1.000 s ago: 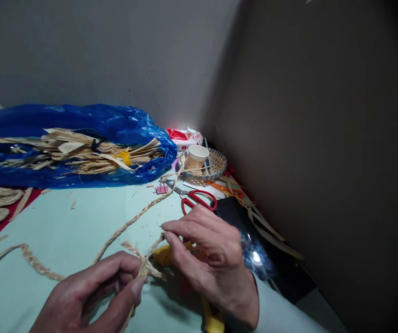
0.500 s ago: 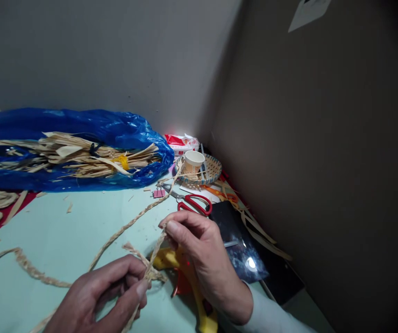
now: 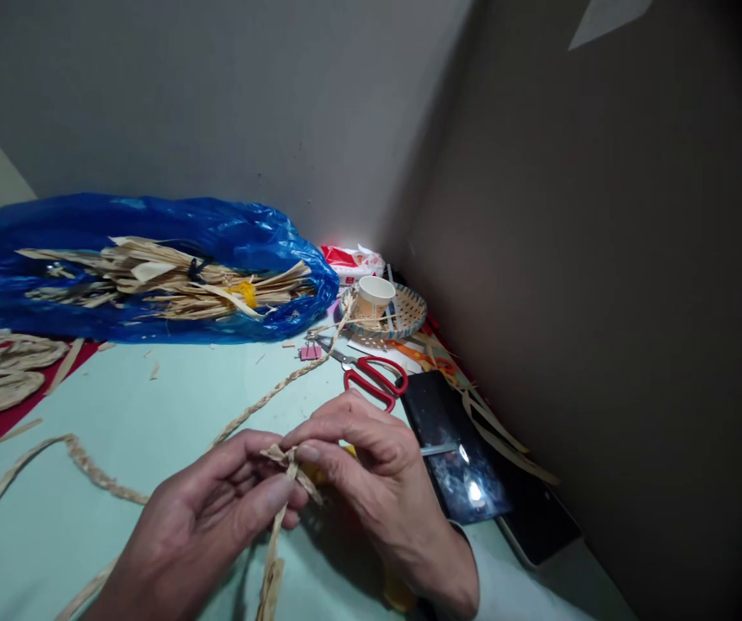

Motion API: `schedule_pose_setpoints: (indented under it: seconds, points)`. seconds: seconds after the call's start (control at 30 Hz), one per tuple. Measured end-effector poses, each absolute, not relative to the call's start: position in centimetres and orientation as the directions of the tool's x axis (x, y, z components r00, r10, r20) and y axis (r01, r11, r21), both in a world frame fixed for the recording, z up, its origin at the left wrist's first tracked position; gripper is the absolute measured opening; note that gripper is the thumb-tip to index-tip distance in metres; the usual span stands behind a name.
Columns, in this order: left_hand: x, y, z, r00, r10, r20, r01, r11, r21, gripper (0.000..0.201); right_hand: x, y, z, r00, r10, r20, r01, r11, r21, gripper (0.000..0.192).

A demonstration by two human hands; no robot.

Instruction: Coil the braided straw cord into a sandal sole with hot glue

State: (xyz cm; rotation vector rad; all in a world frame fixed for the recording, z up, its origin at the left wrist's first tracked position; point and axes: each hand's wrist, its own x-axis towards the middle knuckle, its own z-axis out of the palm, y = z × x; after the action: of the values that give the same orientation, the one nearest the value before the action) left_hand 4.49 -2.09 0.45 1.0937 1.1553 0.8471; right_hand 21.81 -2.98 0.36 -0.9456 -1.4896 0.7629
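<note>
Both hands meet over the pale green tabletop, pinching a braided straw cord [image 3: 279,523] where it crosses over itself in a small loop or knot. My left hand [image 3: 209,517] grips the cord between thumb and fingers, its tail hanging down below. From the other side, my right hand [image 3: 371,483] pinches the end at the crossing with thumb and forefinger. A long braided length [image 3: 267,397] runs behind the hands toward the basket, and more of it lies at the left. Under my right hand a yellow tool [image 3: 399,595] is mostly hidden.
A blue plastic bag [image 3: 216,216] of straw bundles lies along the wall. Beyond my hands are red-handled scissors [image 3: 377,379], a pink binder clip [image 3: 310,352], and a woven basket [image 3: 413,312] with a paper cup [image 3: 376,297]. Dark phone-like slabs [image 3: 449,440] lie at right; coiled braids [image 3: 5,384] at left.
My right hand has come down and closer to my left, bringing the cord's end against the crossing. The cord's tail now shows below my left thumb. The view has shifted slightly left.
</note>
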Motion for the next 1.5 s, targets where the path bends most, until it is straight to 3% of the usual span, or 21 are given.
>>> schedule_pose_setpoints:
  seconds: [0.23,0.5,0.6,0.8,1.0,1.3,1.5]
  points:
    - [4.3,-1.9,0.6,0.279,0.908,-0.313,-0.005,0.327,0.945,0.026,21.9,-2.9,0.4,-0.101,0.818,0.567,0.233,0.573,-0.786,0.011]
    - [4.3,-1.9,1.2,0.203,0.943,-0.263,0.155,0.234,0.96,0.022,22.7,-3.6,1.3,-0.308,0.718,0.624,0.567,0.666,-0.485,0.013]
    - [4.1,-1.7,1.0,0.222,0.942,-0.253,0.194,0.212,0.958,0.023,22.4,-3.7,1.1,-0.345,0.688,0.639,0.612,0.681,-0.403,0.015]
    - [4.3,-1.8,0.7,0.27,0.939,-0.215,0.207,0.161,0.965,0.027,21.8,-3.6,0.4,-0.314,0.707,0.634,0.619,0.659,-0.428,0.016]
    - [4.6,-2.2,0.2,0.274,0.911,-0.307,0.096,0.292,0.952,0.025,21.4,-4.0,0.4,-0.234,0.717,0.657,0.519,0.664,-0.539,0.011]
    - [4.4,-2.6,0.7,0.171,0.952,-0.252,0.111,0.236,0.965,0.018,21.7,-4.1,0.1,-0.296,0.589,0.752,0.463,0.777,-0.426,0.013]
    - [4.2,-2.4,0.2,0.186,0.935,-0.303,0.061,0.297,0.953,0.018,22.3,-4.7,0.3,-0.429,0.587,0.686,0.498,0.788,-0.363,0.02]
